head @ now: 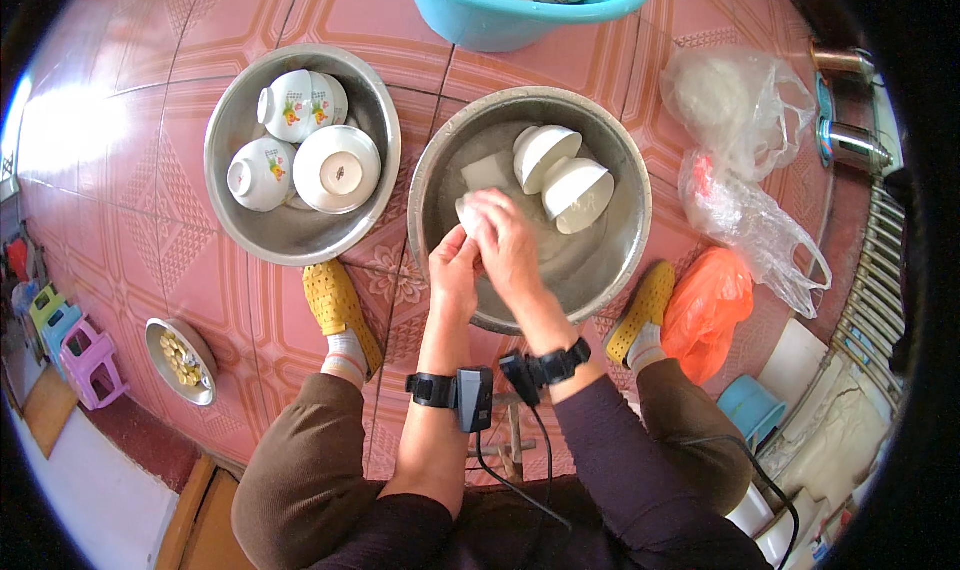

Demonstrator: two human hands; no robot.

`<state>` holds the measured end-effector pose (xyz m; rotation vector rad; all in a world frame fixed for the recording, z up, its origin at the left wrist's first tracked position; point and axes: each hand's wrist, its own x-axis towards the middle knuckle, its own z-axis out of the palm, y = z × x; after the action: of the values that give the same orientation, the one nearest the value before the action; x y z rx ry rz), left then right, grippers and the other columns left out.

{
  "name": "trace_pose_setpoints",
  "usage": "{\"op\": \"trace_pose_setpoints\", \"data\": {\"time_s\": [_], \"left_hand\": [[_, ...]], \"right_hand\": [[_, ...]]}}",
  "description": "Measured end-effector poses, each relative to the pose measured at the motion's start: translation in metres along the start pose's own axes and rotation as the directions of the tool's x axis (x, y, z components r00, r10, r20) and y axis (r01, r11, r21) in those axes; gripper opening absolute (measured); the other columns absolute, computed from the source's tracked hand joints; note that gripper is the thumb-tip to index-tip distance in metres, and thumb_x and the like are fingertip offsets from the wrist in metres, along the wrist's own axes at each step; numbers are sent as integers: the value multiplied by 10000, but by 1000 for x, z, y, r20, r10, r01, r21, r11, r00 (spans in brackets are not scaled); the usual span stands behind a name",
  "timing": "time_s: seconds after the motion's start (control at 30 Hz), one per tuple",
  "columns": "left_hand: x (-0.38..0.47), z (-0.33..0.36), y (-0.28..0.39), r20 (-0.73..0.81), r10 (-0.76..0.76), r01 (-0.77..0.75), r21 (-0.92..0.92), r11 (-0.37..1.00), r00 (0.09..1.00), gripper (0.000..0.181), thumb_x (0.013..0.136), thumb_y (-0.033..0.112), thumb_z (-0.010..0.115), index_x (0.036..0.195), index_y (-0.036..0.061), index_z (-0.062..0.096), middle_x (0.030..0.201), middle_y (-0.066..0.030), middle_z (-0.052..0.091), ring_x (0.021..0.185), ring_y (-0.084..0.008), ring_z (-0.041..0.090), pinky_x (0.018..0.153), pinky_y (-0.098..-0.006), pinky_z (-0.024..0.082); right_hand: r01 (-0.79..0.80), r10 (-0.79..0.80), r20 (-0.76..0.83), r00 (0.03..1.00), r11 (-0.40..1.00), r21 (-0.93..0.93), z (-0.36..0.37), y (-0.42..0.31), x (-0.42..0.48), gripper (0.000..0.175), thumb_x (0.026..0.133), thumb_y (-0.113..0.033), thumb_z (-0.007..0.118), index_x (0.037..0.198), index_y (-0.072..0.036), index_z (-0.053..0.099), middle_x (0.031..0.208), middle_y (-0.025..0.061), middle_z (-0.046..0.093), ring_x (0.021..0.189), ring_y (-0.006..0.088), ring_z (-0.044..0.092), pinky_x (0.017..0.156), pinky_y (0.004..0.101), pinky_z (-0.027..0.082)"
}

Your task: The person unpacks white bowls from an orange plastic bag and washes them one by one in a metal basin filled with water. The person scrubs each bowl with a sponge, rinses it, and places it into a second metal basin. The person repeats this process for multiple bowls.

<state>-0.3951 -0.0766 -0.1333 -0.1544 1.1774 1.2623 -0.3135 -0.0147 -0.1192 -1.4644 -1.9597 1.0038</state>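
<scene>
Both of my hands meet over the left side of a metal basin holding water. My left hand has its fingertips pinched together, touching a small white object, too blurred to name. My right hand is closed over that object from the right. Two white bowls lie tilted against each other in the basin's water. Left of them is a pale, flat, squarish piece, perhaps a cloth. Another metal basin holds white bowls, some with a floral print, one upside down.
A turquoise plastic tub with white dishes stands ahead. Clear plastic bags and an orange bag lie at right, near my yellow shoe. A small metal bowl of yellowish pieces and plastic stools are at left.
</scene>
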Motion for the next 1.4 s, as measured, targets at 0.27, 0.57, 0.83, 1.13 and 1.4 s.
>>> {"op": "trace_pose_setpoints", "data": {"time_s": [0.27,0.57,0.83,1.13,1.4], "left_hand": [[2,7,1,-158,-110,57,-306,950,981,195,891,4,490,1083,-17,506,1086,-139,598,1004,-264,619,909,-438,504],[12,-12,-9,-166,-197,122,-379,917,966,141,872,-3,521,1014,-7,525,1036,-124,600,921,-237,629,852,-397,526],[-6,16,3,-382,-64,31,-92,995,922,298,920,97,470,1179,-40,527,1106,-127,600,989,-211,610,816,-348,502],[-5,4,19,-62,108,-72,419,905,992,267,942,198,532,1043,-28,630,881,-18,627,774,-86,538,702,-225,432],[8,0,24,-110,-138,112,-216,970,984,377,989,203,339,1240,-41,479,1235,-165,565,1181,-255,519,1036,-414,381]], "right_hand": [[-376,459,-197,866,859,348,-5,18,-44,204,911,-115,555,1084,-20,605,1124,141,614,1023,291,602,876,356,482],[54,-52,-161,986,999,9,1,-12,-57,169,871,-71,582,1026,-6,564,1140,158,574,1084,334,551,938,385,432],[-662,708,179,683,497,561,-3,50,-50,344,964,-264,489,1191,-16,560,1084,60,617,994,161,581,851,310,463],[-559,383,416,825,666,494,-26,42,0,260,947,-176,518,1112,-5,625,1052,56,640,937,110,579,825,249,469],[-488,576,89,813,590,643,-38,22,-20,267,943,-190,557,1103,16,617,1004,57,650,902,116,588,788,260,477]]}}
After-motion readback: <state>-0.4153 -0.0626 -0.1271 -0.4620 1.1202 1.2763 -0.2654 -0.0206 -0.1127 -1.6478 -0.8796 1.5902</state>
